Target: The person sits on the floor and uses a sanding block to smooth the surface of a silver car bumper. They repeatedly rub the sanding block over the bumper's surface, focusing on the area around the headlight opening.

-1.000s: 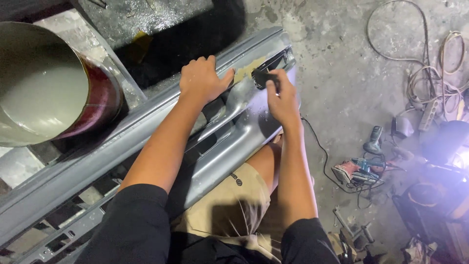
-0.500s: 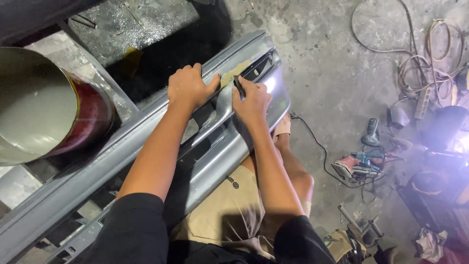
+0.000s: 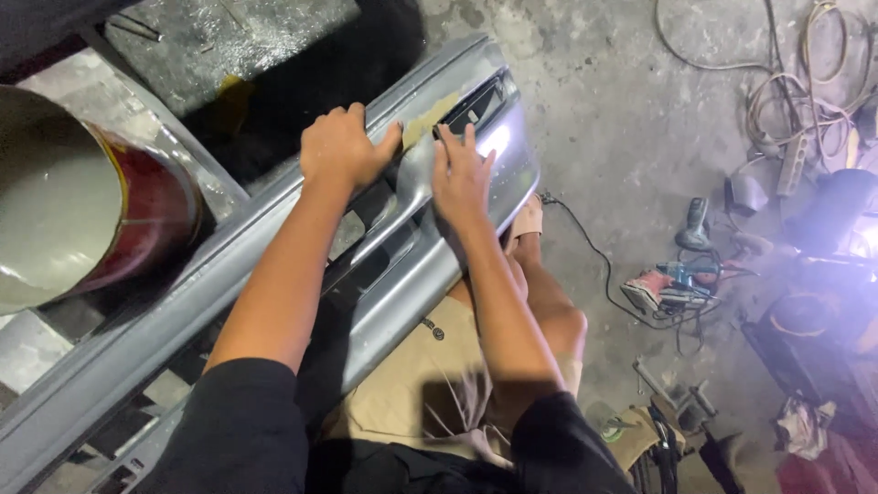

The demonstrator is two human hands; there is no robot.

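Note:
A long silver car bumper lies slantwise across my lap. It has a tan filler patch near its upper edge. My left hand curls over the bumper's top edge just left of the patch and grips it. My right hand lies flat on the bumper face just below and right of the patch, fingers together and pointing up. Whatever is under that palm is hidden. A dark slot in the bumper shows beyond my fingertips.
A large round red can of grey paste stands at the left behind the bumper. On the concrete floor to the right lie a power sander, a dark handled tool, coiled cables and a bright lamp.
My right hand slid left and down along the bumper, from the dark slot to beside the filler patch. The dark piece it held earlier is no longer visible. My left hand kept its grip.

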